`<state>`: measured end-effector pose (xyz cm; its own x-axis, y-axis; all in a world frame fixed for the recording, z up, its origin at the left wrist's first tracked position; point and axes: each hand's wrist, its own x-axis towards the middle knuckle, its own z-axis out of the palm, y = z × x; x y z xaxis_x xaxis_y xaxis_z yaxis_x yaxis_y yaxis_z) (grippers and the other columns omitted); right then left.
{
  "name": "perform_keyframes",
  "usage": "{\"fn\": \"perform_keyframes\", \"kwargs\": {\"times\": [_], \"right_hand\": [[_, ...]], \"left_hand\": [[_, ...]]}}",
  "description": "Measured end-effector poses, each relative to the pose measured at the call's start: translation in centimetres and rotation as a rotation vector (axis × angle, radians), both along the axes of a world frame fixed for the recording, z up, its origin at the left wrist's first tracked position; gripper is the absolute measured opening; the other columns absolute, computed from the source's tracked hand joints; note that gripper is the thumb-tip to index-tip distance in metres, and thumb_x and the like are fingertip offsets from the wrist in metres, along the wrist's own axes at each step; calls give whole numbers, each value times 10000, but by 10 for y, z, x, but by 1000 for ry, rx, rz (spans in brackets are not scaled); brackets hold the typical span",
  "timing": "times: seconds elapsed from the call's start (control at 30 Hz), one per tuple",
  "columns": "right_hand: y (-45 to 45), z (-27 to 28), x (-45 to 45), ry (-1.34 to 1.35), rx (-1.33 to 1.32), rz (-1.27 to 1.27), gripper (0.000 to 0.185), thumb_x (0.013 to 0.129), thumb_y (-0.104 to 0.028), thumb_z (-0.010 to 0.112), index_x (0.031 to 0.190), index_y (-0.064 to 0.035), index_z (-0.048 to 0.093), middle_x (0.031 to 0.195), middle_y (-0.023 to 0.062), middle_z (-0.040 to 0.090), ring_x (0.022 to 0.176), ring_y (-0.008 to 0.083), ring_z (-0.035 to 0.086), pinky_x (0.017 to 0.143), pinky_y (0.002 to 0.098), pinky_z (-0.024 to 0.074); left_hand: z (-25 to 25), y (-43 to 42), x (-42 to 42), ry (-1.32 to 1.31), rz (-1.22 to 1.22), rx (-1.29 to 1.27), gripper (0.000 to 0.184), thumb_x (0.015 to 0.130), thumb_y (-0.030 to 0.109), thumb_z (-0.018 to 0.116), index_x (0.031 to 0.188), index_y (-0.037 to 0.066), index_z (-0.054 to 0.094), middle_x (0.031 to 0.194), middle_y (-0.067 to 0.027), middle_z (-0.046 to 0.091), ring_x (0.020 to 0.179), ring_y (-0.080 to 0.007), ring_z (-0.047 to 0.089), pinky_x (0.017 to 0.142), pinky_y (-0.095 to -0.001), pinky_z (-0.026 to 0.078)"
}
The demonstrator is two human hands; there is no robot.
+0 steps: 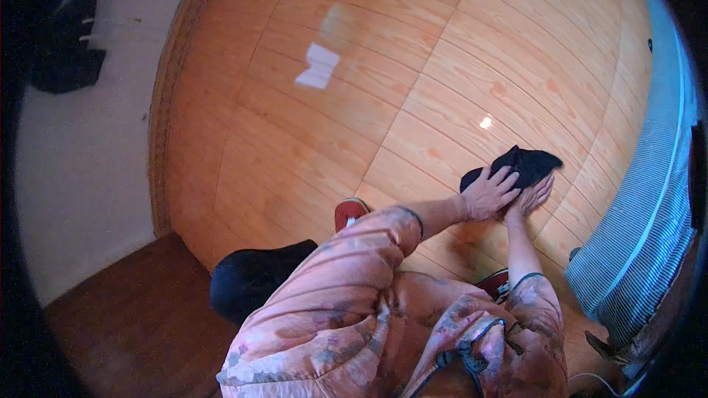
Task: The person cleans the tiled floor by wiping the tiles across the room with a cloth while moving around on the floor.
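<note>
Floral shirt (324,302) btm; blk cloth (532,165) under L hand (487,195), grip unclear; R hand (529,197) flat beside

This is a room in a home, by the look of its furnishings: a wood-plank floor (295,155), a pale plain wall (110,169) edged with a brown skirting board (160,133), and blue-and-white striped cloth (638,184) hanging down along the right side, probably a bed cover, though the dark rim of the view hides what it drapes. The person wears loose floral clothing (332,302).
</note>
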<state>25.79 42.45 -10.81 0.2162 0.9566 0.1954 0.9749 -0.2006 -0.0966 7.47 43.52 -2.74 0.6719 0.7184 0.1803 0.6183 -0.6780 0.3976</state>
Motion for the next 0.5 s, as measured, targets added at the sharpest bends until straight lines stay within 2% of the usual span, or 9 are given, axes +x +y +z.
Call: {"fn": "perform_keyframes", "kwargs": {"times": [0.07, 0.1, 0.13, 0.2, 0.23, 0.3, 0.4, 0.47, 0.5], "right_hand": [[2, 10, -9, -94, -52, 28, 459, 939, -214, 384, 1332, 20, 425, 1479, 256, 292, 1412, 383, 211, 1169, 502, 124], [4, 2, -4, -321, -342, -71, 499, 928, -256, 461, 1352, 0, 396, 1492, 249, 272, 1410, 386, 208, 1160, 515, 130], [5, 9, -9, -210, -240, -57, 522, 916, -267, 493, 1356, -7, 389, 1491, 248, 271, 1408, 389, 209, 1156, 519, 137], [14, 38, -29, 10, -30, -18, 574, 891, -288, 557, 1364, -21, 373, 1491, 248, 269, 1405, 394, 209, 1147, 528, 150], [14, 35, -26, 8, -21, 0, 630, 843, -287, 629, 1359, -35, 369, 1488, 244, 272, 1395, 403, 221, 1137, 537, 162], [13, 36, -26, 9, -45, -10, 637, 835, -278, 637, 1357, -33, 368, 1485, 248, 273, 1391, 411, 223, 1138, 538, 161], [15, 38, -27, 32, -60, -22, 652, 819, -268, 654, 1355, -32, 366, 1481, 250, 273, 1389, 418, 223, 1138, 541, 160], [14, 40, -26, 36, -64, -27, 662, 810, -264, 663, 1353, -31, 365, 1480, 251, 274, 1389, 422, 220, 1138, 542, 161], [15, 40, -26, 34, -65, -27, 666, 807, -263, 667, 1352, -30, 364, 1479, 252, 274, 1390, 423, 218, 1138, 542, 161]], "left_hand": [[-13, 14, -7, -40, -62, -100, 457, 828, 324, 566, 1260, 175, 553, 1382, -151, 442, 1271, -358, 400, 929, -571, 387], [-11, 28, -16, -6, -47, -140, 454, 822, 317, 574, 1253, 174, 557, 1386, -148, 441, 1268, -363, 403, 929, -562, 390], [-9, 50, -27, 27, -28, -180, 452, 816, 311, 582, 1246, 174, 562, 1391, -144, 440, 1264, -369, 406, 928, -552, 394], [-15, 109, -52, 93, 118, -64, 424, 794, 269, 602, 1203, 160, 578, 1381, -154, 447, 1251, -379, 425, 886, -540, 443], [-13, 143, -68, 63, 238, -86, 439, 767, 218, 622, 1198, 144, 576, 1349, -156, 470, 1238, -378, 444, 864, -546, 459], [-19, 199, -119, 73, 430, -68, 489, 701, 186, 671, 1179, 124, 587, 1327, -169, 479, 1238, -364, 450, 865, -542, 465], [-46, 240, -226, 34, 649, 208, 437, 755, 206, 633, 1172, 84, 589, 1156, -195, 592, 1090, -401, 537, 942, -507, 430], [-3, 237, -286, 137, 928, -133, 416, 769, 203, 599, 1161, 66, 585, 1176, -196, 587, 1154, -393, 506, 991, -507, 394], [-19, 232, -326, 128, 1058, -55, 402, 801, 215, 573, 1171, 59, 585, 1184, -207, 577, 1135, -408, 508, 981, -502, 400]]}}
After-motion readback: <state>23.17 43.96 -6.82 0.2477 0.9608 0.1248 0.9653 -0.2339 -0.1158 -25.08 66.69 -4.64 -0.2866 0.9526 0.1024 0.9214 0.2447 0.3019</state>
